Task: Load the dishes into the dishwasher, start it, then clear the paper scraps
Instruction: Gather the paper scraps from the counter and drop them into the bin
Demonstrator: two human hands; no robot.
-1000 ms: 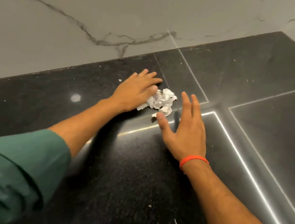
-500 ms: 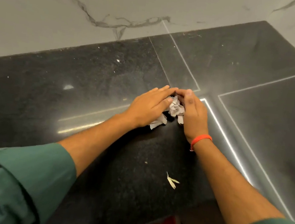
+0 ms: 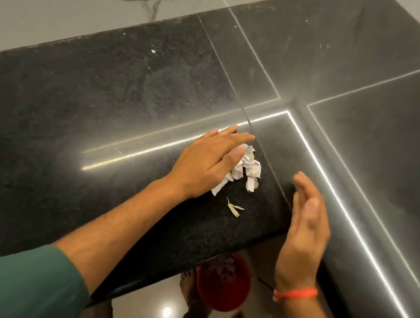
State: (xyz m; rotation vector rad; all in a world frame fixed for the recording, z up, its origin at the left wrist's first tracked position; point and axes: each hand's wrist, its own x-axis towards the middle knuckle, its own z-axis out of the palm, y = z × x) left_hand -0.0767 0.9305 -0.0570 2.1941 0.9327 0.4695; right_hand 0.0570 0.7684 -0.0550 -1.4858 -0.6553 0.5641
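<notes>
Because the crumpled paper scraps (image 3: 246,167) look light and loose, cup them whole; left hand (image 3: 209,156) lies flat against them, grip unclenched, while right hand (image 3: 305,232) hovers spread, empty, beside.

Black granite counter (image 3: 105,100), marble wall (image 3: 63,11)

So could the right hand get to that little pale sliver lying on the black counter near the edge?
Probably yes. The right hand is open and raised beside the counter edge, and the sliver lies in the open on the counter. The left hand rests on the paper scraps further back, so nothing blocks the way.
</notes>
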